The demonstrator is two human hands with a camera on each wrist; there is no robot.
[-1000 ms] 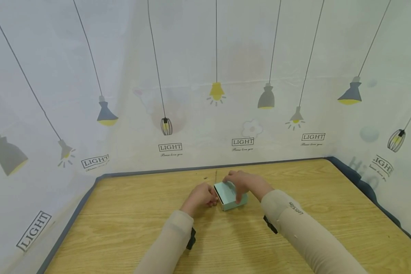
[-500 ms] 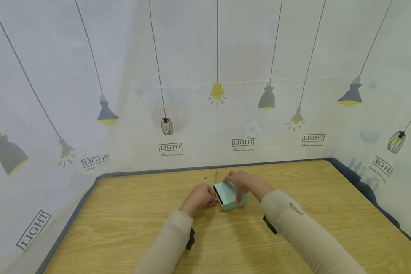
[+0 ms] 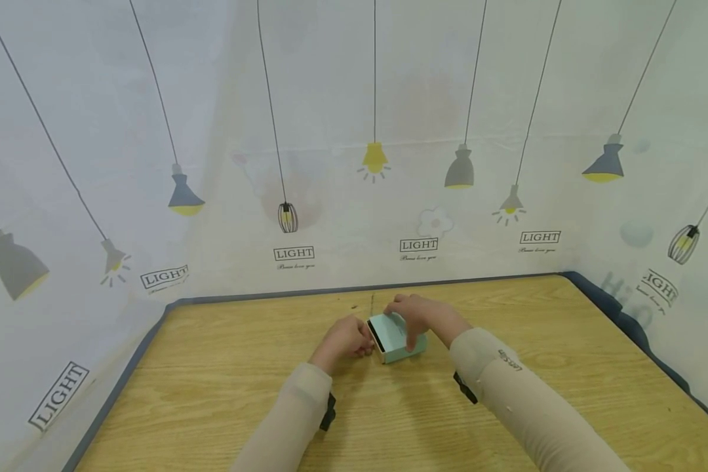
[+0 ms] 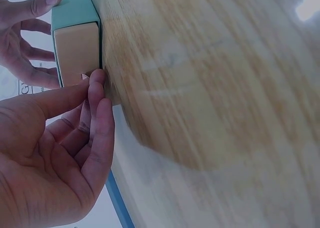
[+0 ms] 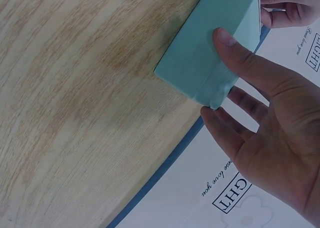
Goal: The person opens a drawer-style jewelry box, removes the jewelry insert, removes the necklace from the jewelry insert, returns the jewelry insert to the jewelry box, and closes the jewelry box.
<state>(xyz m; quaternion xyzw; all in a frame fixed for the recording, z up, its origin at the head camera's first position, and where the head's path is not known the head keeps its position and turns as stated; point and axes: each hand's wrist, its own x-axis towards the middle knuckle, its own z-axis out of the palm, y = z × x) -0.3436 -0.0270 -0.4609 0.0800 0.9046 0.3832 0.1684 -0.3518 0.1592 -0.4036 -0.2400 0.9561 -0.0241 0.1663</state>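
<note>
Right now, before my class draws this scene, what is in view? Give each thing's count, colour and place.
Box: one, mint green with a tan end, on the table between the hands
Table: one, yellowish wood, under the box
Marks: at least two, dark, table's far part
Edge strip: one, dark blue, between table and backdrop
Backdrop: one, white, behind and beside the table
Printed lamps: nine, grey, blue, yellow and black, on the backdrop
LIGHT labels: six, black, below the lamps
Faint prints: several, pale, on the backdrop; too washed out to count
Wrist devices: two, black, one per wrist
Sleeves: two, beige, on the arms
Left hand: one, at the tan end
Right hand: one, gripping the box
</note>
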